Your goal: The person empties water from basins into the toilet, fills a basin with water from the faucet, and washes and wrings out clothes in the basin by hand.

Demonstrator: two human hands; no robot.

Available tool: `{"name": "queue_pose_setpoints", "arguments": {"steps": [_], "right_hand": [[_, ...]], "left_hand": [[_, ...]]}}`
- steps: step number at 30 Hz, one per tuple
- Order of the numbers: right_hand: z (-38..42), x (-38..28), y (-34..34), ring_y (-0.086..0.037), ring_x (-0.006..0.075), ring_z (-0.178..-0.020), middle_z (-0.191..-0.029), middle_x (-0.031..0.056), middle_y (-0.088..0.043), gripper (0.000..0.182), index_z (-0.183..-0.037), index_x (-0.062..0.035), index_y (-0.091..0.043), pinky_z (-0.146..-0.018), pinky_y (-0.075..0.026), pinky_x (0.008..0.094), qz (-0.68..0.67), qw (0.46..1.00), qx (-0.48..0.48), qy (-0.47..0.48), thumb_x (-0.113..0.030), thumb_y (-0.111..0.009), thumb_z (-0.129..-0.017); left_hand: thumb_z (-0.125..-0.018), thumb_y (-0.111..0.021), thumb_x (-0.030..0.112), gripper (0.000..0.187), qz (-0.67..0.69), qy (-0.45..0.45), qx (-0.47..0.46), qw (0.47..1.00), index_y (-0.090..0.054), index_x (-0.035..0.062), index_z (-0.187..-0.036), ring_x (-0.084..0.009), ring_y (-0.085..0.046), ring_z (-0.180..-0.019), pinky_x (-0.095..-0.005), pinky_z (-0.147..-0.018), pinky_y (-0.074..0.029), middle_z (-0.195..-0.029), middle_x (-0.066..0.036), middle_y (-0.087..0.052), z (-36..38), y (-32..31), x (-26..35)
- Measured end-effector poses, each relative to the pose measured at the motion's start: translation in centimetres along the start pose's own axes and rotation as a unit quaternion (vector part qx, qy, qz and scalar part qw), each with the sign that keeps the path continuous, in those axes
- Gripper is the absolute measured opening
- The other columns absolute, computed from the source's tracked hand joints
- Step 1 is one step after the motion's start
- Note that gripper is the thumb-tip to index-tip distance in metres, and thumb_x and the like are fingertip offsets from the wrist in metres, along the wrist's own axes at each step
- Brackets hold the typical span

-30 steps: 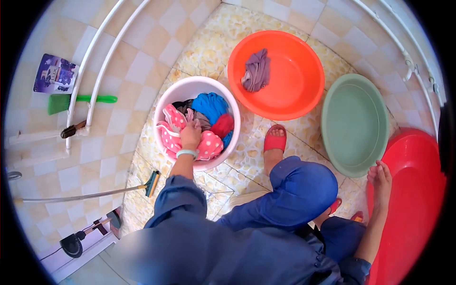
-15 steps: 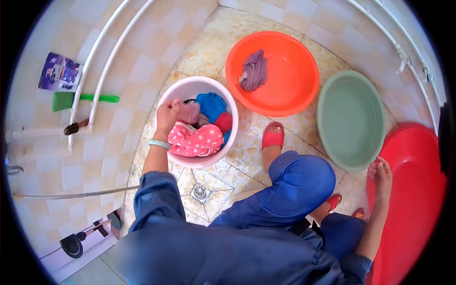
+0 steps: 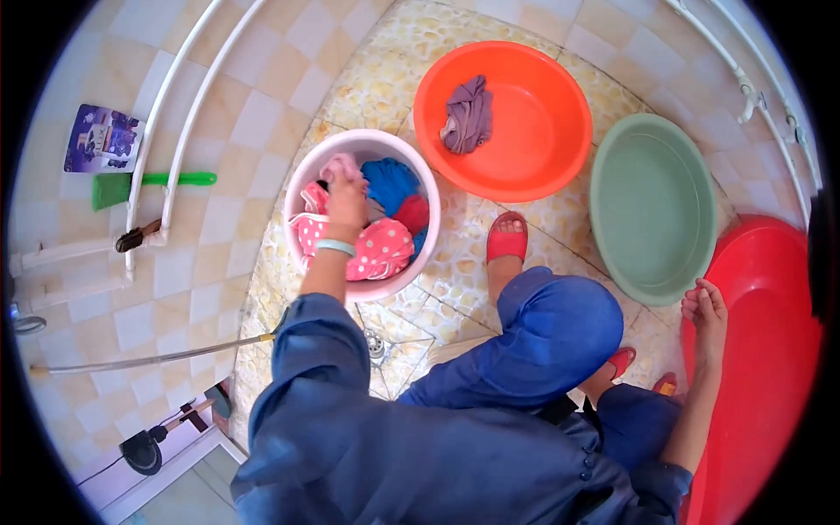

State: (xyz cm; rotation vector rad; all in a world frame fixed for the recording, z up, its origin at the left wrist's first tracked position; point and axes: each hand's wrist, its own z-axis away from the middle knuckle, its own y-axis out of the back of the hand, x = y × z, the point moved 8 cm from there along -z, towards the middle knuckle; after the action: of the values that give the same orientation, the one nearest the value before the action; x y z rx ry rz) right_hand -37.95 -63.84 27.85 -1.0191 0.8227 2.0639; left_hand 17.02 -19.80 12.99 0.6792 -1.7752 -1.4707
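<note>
My left hand (image 3: 347, 210), with a pale bangle (image 3: 335, 248) at the wrist, reaches into a pale pink basin (image 3: 426, 254) of laundry. Its fingers are closed on a light pink cloth (image 3: 339, 164) near the far side. Around it lie a pink polka-dot cloth (image 3: 383, 248), a blue cloth (image 3: 390, 181) and a red cloth (image 3: 412, 213). My right hand (image 3: 705, 308) is loosely curled by the near end of a green basin (image 3: 654, 206), with nothing visible in it.
An orange basin (image 3: 542, 122) holds a mauve cloth (image 3: 469, 114). A large red tub (image 3: 761, 350) stands at right. My foot in a red slipper (image 3: 507, 238) is between the basins. A floor drain (image 3: 374, 343), a hose (image 3: 157, 360), wall pipes (image 3: 179, 131) and a green brush (image 3: 114, 191) are leftward.
My left hand has moved right and lower into the laundry, shifting the light pink cloth toward the basin's far side. The polka-dot cloth has spread leftward. My right hand stays nearly still.
</note>
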Motion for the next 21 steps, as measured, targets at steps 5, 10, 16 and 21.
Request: {"name": "queue_pose_setpoints", "arguments": {"steps": [5,10,16,21], "right_hand": [[0.1,0.2,-0.1,-0.059,0.0083,-0.078,-0.091,0.0016,-0.063,0.026,-0.119,-0.0065,-0.056,-0.072,-0.048,0.0235,0.000,1.000,0.006,-0.005,-0.020,-0.048,-0.099],[-0.3,0.9,-0.2,-0.059,0.0085,-0.078,-0.090,0.0018,-0.063,0.025,-0.118,-0.0060,-0.056,-0.071,-0.049,0.0236,0.003,1.000,-0.011,0.003,-0.020,-0.048,-0.099],[-0.2,0.4,-0.8,-0.059,0.0095,-0.078,-0.091,0.0025,-0.062,0.025,-0.117,-0.0053,-0.056,-0.071,-0.049,0.0241,-0.004,1.000,-0.015,0.002,-0.020,-0.050,-0.098],[1.0,-0.9,-0.6,-0.059,0.0106,-0.077,-0.090,0.0027,-0.061,0.024,-0.116,-0.0051,-0.056,-0.071,-0.050,0.0246,-0.017,0.999,-0.013,0.034,-0.019,-0.050,-0.097]], "left_hand": [[-0.076,-0.062,0.019,0.036,-0.044,0.063,-0.246,0.966,-0.063,0.0008,-0.107,-0.0411,-0.044,-0.119,-0.0470,-0.101,-0.038,-0.123,-0.022,-0.052,3.4,-8.7,6.3],[-0.075,-0.069,0.027,0.054,-0.105,0.134,-0.228,0.959,-0.054,0.0052,-0.122,-0.0395,-0.039,-0.127,-0.0470,-0.098,-0.043,-0.141,-0.019,-0.032,3.4,-8.6,7.5],[-0.075,-0.067,0.020,0.046,-0.062,0.073,-0.192,0.977,-0.057,0.0040,-0.117,-0.0388,-0.049,-0.114,-0.0462,-0.094,-0.044,-0.130,-0.020,-0.044,4.0,-10.0,7.4],[-0.073,-0.067,0.009,0.040,0.212,0.173,0.031,0.961,-0.061,0.0023,-0.111,-0.0294,-0.063,-0.079,-0.0359,-0.075,-0.051,-0.092,-0.016,-0.066,4.9,-6.7,-1.2]]}}
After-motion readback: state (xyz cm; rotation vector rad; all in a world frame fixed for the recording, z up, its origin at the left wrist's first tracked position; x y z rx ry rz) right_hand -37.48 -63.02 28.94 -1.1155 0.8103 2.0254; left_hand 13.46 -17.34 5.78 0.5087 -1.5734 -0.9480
